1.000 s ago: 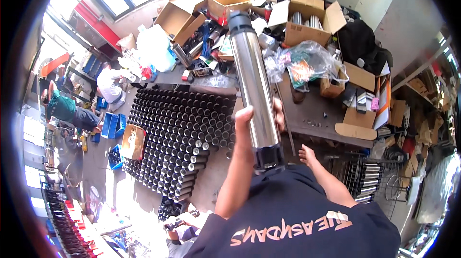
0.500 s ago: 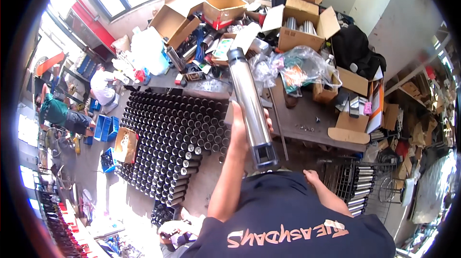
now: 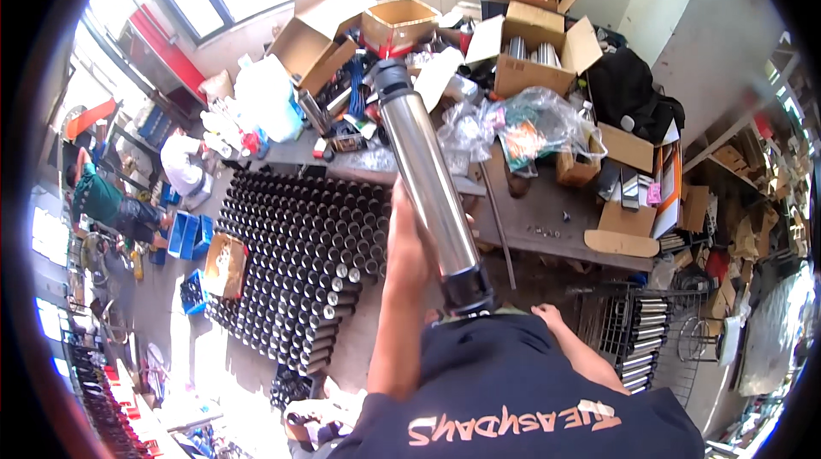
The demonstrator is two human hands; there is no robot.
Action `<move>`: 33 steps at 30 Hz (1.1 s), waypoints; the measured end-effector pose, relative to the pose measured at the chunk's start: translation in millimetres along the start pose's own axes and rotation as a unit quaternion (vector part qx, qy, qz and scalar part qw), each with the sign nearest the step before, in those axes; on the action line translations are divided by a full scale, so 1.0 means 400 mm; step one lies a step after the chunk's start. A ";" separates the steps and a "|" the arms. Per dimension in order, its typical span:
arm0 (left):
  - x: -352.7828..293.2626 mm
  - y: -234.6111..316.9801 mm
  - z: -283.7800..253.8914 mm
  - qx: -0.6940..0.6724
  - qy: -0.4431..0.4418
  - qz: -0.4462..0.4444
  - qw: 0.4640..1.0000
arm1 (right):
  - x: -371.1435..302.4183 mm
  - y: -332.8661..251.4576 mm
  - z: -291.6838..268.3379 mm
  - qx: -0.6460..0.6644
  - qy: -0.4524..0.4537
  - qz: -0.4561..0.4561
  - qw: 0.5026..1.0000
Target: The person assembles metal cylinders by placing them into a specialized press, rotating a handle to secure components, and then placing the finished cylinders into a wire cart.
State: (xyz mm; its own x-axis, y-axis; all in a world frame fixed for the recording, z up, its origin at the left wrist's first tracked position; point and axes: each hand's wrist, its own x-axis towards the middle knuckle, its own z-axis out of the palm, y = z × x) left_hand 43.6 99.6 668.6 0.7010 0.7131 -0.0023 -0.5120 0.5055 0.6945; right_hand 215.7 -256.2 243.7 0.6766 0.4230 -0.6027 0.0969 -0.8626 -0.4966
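Note:
My left hand (image 3: 410,241) is wrapped round a shiny metal cylinder (image 3: 429,181) with black end fittings, held up before my body. The tube leans, its far end to the left over the cluttered table and its near end close to my dark shirt. A black collar caps the far end; the near end has a black fitting, its details hard to make out. My right hand (image 3: 547,315) is low beside my waist, apart from the cylinder. Its fingers are mostly hidden by the shirt.
Left of me stand many black tubes (image 3: 291,262) in rows. The table (image 3: 547,241) carries cardboard boxes (image 3: 534,74) and plastic bags (image 3: 547,130). A wire cart (image 3: 646,339) with metal tubes is at right. Two people (image 3: 184,164) work at far left; blue bins (image 3: 188,235) lie near them.
The cylinder's far end has swung left and slightly away. It has rolled, so the near fitting's square opening no longer faces up. My left hand has moved a little left.

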 end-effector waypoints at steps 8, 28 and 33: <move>0.046 -0.077 -0.133 -0.013 0.048 -0.124 0.991 | -0.091 -0.032 -0.083 -0.026 -0.032 0.032 0.999; 0.008 -0.003 -0.083 -0.228 -0.085 -0.084 0.966 | -0.065 0.026 0.023 -0.024 -0.023 0.031 0.999; 0.014 0.013 -0.075 -0.173 -0.036 -0.122 0.977 | -0.095 -0.080 -0.033 0.014 -0.034 0.054 0.998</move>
State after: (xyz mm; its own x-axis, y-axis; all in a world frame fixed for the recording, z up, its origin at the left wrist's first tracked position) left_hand 30.1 120.8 650.6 0.8501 0.5208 -0.0784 -0.4533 0.7993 0.3944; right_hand 196.3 -248.4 290.8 0.6314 0.3472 -0.6934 0.0053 -0.8961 -0.4438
